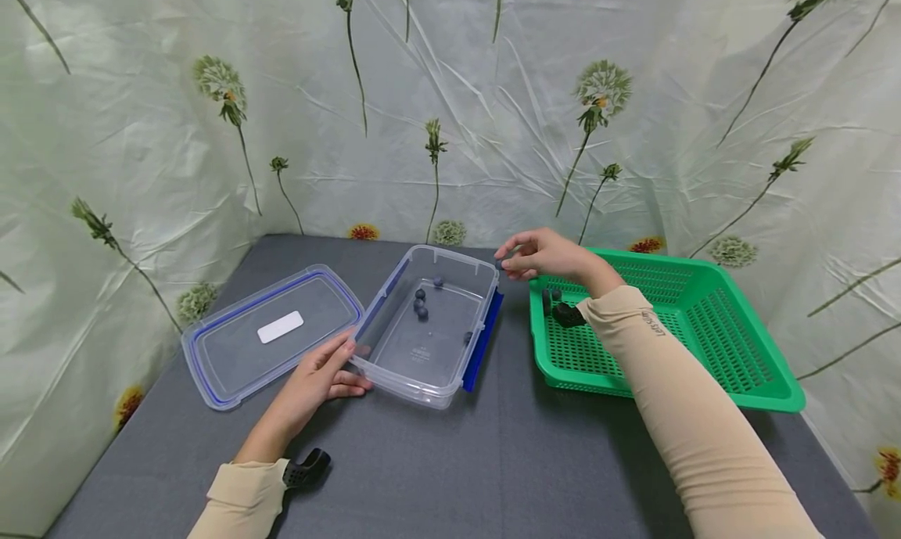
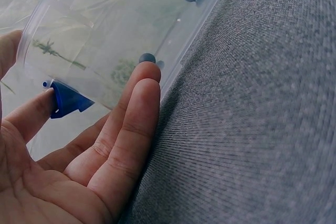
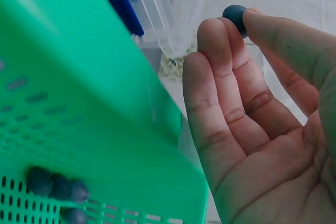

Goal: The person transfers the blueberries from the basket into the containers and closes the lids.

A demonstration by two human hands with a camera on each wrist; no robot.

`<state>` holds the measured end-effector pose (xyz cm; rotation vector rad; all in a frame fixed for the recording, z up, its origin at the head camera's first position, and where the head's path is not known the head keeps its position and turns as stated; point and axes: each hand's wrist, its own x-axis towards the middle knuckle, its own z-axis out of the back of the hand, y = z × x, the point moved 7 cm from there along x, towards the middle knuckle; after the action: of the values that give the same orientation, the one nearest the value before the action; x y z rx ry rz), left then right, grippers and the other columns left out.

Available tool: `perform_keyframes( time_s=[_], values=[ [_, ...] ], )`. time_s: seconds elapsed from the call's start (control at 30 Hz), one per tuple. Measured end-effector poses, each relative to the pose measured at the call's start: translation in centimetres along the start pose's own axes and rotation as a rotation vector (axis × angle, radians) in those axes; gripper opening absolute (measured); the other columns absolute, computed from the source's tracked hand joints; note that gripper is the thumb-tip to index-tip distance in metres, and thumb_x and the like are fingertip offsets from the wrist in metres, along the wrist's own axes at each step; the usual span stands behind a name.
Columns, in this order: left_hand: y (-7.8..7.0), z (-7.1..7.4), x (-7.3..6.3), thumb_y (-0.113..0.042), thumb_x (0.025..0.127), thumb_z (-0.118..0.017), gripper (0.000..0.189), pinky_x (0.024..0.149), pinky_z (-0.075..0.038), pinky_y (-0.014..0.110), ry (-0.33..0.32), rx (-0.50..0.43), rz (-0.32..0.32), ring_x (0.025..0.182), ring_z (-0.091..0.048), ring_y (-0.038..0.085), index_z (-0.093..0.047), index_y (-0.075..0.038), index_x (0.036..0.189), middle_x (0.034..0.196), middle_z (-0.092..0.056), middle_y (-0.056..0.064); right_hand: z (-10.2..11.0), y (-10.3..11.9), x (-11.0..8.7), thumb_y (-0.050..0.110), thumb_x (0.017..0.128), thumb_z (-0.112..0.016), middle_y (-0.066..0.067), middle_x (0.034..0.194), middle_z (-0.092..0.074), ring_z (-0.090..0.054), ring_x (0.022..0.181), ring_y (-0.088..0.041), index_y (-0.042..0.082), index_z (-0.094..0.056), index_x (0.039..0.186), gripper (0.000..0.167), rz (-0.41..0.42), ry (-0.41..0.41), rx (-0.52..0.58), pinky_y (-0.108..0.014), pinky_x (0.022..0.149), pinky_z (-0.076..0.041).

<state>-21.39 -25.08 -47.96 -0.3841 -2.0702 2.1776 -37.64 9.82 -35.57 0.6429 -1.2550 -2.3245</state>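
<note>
My right hand (image 1: 549,256) pinches a blueberry (image 3: 234,19) between thumb and fingertips, above the gap between the green basket and the clear plastic container. The container (image 1: 411,388) sits on the table with its top off. Several blueberries (image 1: 420,304) lie on its floor. My left hand (image 1: 320,379) holds the container at its near left corner. The thumb is up at the rim, and the other fingers (image 2: 139,108) lie along the outer wall beside a blue latch (image 2: 67,99). In the green basket (image 1: 725,320) more blueberries (image 3: 60,186) rest near its left side.
A clear lid (image 1: 242,367) with a blue seal and white label lies left of the container. Another blue latch (image 1: 482,343) hangs down the container's right side. Grey cloth (image 1: 450,476) covers the table, and a flower-print curtain (image 1: 479,77) stands behind it.
</note>
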Motion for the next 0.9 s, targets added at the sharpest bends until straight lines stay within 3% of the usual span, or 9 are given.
perform_keyframes(
  time_s=[0.2,0.43,0.57,0.77,0.9],
  values=[
    [0.0,0.0,0.1,-0.035,0.118,-0.044,0.061,0.084,-0.066,0.028,-0.002,0.001,0.008,0.093,-0.080,0.013,-0.028,-0.005,0.169,0.158,-0.045,0.037,-1.0,0.5,1.0,0.009,0.107,-0.066,-0.017,0.111,-0.078,-0.074,0.091,-0.013,-0.004,-0.066,0.134,0.030,0.011,0.019,0.012,-0.027,0.083,-0.063],
    [0.0,0.0,0.1,-0.035,0.118,-0.043,0.061,0.084,-0.066,0.028,0.002,0.007,0.004,0.093,-0.080,0.013,-0.028,-0.005,0.169,0.158,-0.045,0.038,-2.3,0.5,2.0,0.009,0.107,-0.066,0.001,0.099,-0.079,-0.074,0.092,-0.015,-0.004,-0.067,0.134,0.030,0.005,0.040,0.008,-0.033,0.088,-0.064],
    [0.0,0.0,0.2,-0.035,0.118,-0.043,0.061,0.084,-0.066,0.028,0.004,0.005,0.001,0.093,-0.080,0.014,-0.027,-0.005,0.169,0.158,-0.044,0.038,-3.0,0.6,2.5,0.008,0.107,-0.066,0.000,0.098,-0.078,-0.073,0.092,-0.017,-0.005,-0.067,0.134,0.030,0.010,0.046,0.010,-0.041,0.091,-0.064],
    [0.1,0.0,0.1,-0.035,0.118,-0.044,0.061,0.083,-0.066,0.028,-0.004,0.011,0.008,0.093,-0.080,0.014,-0.028,-0.006,0.169,0.159,-0.045,0.037,-3.8,0.9,3.1,0.008,0.107,-0.067,-0.001,0.091,-0.076,-0.071,0.088,-0.018,-0.004,-0.068,0.133,0.029,0.018,0.054,-0.005,-0.032,0.079,-0.061],
    [0.1,0.1,0.1,-0.035,0.118,-0.044,0.061,0.083,-0.066,0.028,-0.007,0.015,0.013,0.093,-0.080,0.014,-0.028,-0.007,0.169,0.159,-0.045,0.037,-4.1,0.9,3.4,0.008,0.106,-0.067,0.001,0.088,-0.076,-0.071,0.084,-0.014,-0.003,-0.068,0.133,0.028,0.012,0.055,-0.009,-0.030,0.077,-0.060]
  ],
)
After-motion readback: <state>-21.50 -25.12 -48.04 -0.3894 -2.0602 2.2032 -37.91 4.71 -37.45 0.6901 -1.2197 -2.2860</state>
